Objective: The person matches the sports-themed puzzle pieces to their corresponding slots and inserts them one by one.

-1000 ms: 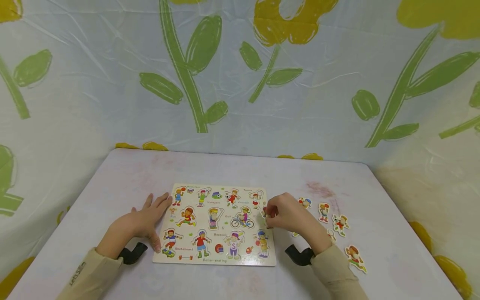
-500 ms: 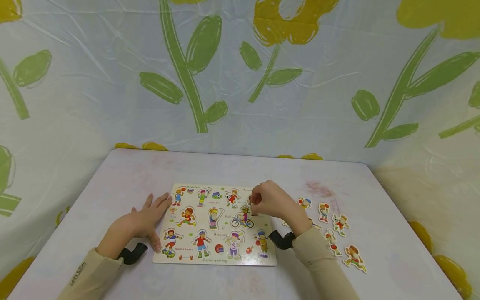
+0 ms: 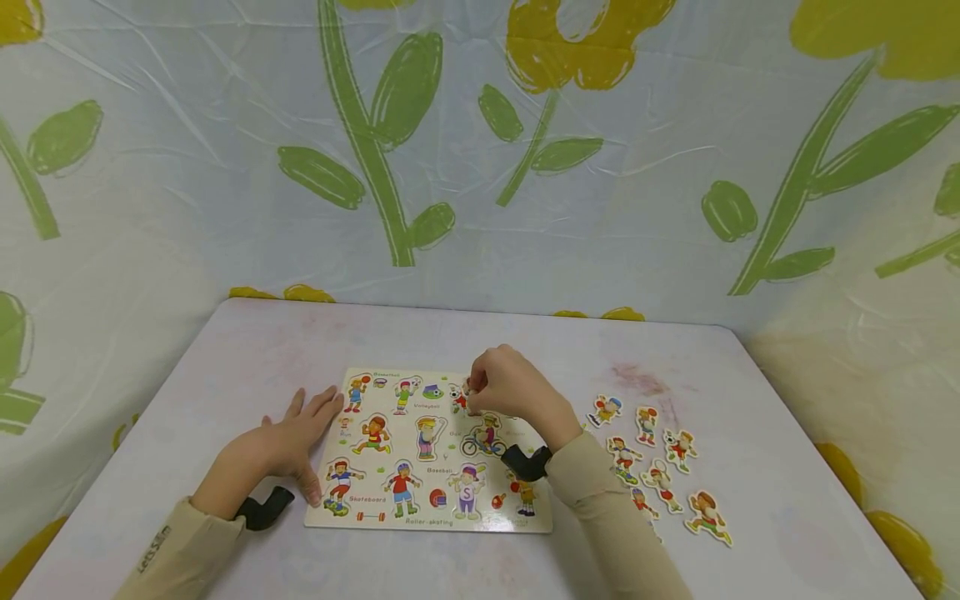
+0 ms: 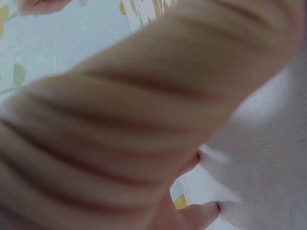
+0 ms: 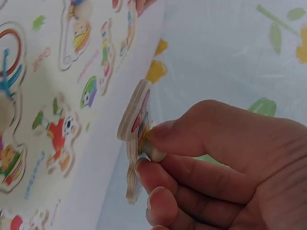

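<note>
A wooden peg puzzle board printed with sports figures lies on the table. My left hand rests at its left edge, fingers spread, the thumb by the lower left corner. In the left wrist view the left forearm and sleeve fill much of the picture. Over the board's upper right part is my right hand. In the right wrist view it pinches a puzzle piece by its small knob, thumb against fingers. That piece stands edge-on, apart from the board, so its figure is mostly hidden.
Several loose figure pieces, among them a running figure and a racket figure, lie on the table right of the board. A flowered cloth hangs behind. Black wrist mounts stick out below both wrists.
The right hand has moved left from the board's right edge to over its top row, uncovering more loose pieces. The left hand has stayed in place.
</note>
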{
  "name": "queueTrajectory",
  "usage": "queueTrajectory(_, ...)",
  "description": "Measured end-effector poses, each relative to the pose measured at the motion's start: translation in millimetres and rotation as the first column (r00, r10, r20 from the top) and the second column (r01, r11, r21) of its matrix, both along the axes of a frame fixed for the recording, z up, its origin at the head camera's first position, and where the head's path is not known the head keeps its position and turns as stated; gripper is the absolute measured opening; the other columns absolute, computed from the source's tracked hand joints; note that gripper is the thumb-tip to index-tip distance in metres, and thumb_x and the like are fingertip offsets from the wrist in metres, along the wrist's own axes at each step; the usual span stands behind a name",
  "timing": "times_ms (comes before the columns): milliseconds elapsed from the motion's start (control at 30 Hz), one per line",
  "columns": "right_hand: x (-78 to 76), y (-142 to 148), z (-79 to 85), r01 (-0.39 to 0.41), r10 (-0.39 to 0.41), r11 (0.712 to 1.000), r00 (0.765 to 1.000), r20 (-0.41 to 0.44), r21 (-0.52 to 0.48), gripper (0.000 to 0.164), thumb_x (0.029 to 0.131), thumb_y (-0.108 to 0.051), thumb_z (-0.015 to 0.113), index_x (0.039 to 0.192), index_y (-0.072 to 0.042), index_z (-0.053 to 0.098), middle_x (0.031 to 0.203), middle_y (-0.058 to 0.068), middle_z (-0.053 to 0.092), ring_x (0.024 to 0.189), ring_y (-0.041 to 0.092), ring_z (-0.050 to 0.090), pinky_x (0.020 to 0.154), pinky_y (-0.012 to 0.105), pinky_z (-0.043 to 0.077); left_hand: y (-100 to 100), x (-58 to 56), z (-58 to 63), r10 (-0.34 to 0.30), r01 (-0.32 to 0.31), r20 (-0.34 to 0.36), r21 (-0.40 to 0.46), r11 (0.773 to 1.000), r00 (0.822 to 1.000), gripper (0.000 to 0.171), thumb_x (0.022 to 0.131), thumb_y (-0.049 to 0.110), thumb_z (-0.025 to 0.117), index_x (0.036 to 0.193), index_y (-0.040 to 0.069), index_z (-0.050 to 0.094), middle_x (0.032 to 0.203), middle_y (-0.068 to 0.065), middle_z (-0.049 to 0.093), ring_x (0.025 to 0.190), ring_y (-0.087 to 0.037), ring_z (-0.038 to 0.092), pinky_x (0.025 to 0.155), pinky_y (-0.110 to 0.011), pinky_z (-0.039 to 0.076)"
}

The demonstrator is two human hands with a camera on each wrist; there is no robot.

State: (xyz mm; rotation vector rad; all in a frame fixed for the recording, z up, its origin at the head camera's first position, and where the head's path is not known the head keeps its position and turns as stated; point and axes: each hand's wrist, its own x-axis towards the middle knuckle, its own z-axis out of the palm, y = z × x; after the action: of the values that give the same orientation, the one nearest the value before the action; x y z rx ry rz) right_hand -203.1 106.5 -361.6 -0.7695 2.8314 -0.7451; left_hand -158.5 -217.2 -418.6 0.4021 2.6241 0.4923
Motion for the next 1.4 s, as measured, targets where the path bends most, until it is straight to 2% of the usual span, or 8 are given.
queueTrajectory(333, -12.3, -28, 1.9, 0.009, -0.010, 1.000, 1.000, -0.019, -0.024, 0.011, 0.074, -0.007, 0.080, 0.071, -0.011, 0.071, 0.069, -0.003, 0.063, 0.057, 0.013, 0.051, 0.053, 0.025, 0.044, 0, -1.9, -0.2, -0.003, 0.003, 0.006, 0.000, 1.000, 1.000, 0.145, 0.042, 0.038, 0.097, 0.157, 0.001, 0.016, 0.163, -0.023, 0.004, 0.142, -0.058, -0.006, 0.094, -0.086, 0.005)
queueTrajectory(633, -30.5, -57, -0.9, -0.033, 0.034, 0.999, 0.999, 0.001, -0.011, 0.014, 0.076, -0.006, 0.076, 0.066, -0.012, 0.069, 0.064, -0.003, 0.062, 0.052, 0.011, 0.045, 0.050, 0.024, 0.039, -2, -2.2, -0.7, 0.004, -0.004, 0.013, -0.011, 1.000, 1.000, 0.146, 0.042, 0.038, 0.097, 0.157, 0.001, 0.015, 0.163, -0.023, 0.002, 0.142, -0.058, -0.007, 0.093, -0.086, 0.005)
queueTrajectory(867, -42.3, -77, -11.3, -0.059, 0.059, 0.998, 0.998, 0.029, -0.007, 0.016, 0.077, -0.008, 0.078, 0.064, -0.012, 0.070, 0.060, -0.003, 0.061, 0.050, 0.010, 0.044, 0.049, 0.023, 0.039, -3, -1.6, -0.3, 0.003, -0.003, 0.023, 0.007, 1.000, 1.000, 0.146, 0.042, 0.034, 0.097, 0.157, 0.000, 0.014, 0.163, -0.023, 0.002, 0.143, -0.057, -0.008, 0.093, -0.087, 0.004)
queueTrajectory(1267, -51.5, -98, -32.7, -0.003, -0.004, 0.999, 0.992, 0.126, 0.051, 0.016, 0.078, -0.010, 0.079, 0.064, -0.011, 0.069, 0.060, -0.001, 0.063, 0.049, 0.012, 0.048, 0.045, 0.024, 0.041, -1, -2.9, 0.6, -0.005, 0.005, 0.033, 0.011, 1.000, 0.999, 0.145, 0.043, 0.035, 0.097, 0.157, 0.000, 0.014, 0.163, -0.023, 0.002, 0.142, -0.057, -0.009, 0.093, -0.087, 0.003)
queueTrajectory(1400, -52.4, -102, -38.5, 0.007, -0.016, 0.997, 0.991, 0.129, 0.075, 0.015, 0.078, -0.010, 0.078, 0.065, -0.011, 0.069, 0.060, -0.001, 0.061, 0.049, 0.011, 0.046, 0.044, 0.024, 0.039, -2, -3.7, -0.2, -0.015, 0.015, 0.026, 0.006, 1.000, 1.000, 0.146, 0.042, 0.037, 0.097, 0.157, -0.001, 0.014, 0.163, -0.023, 0.002, 0.142, -0.058, -0.008, 0.092, -0.087, 0.003)
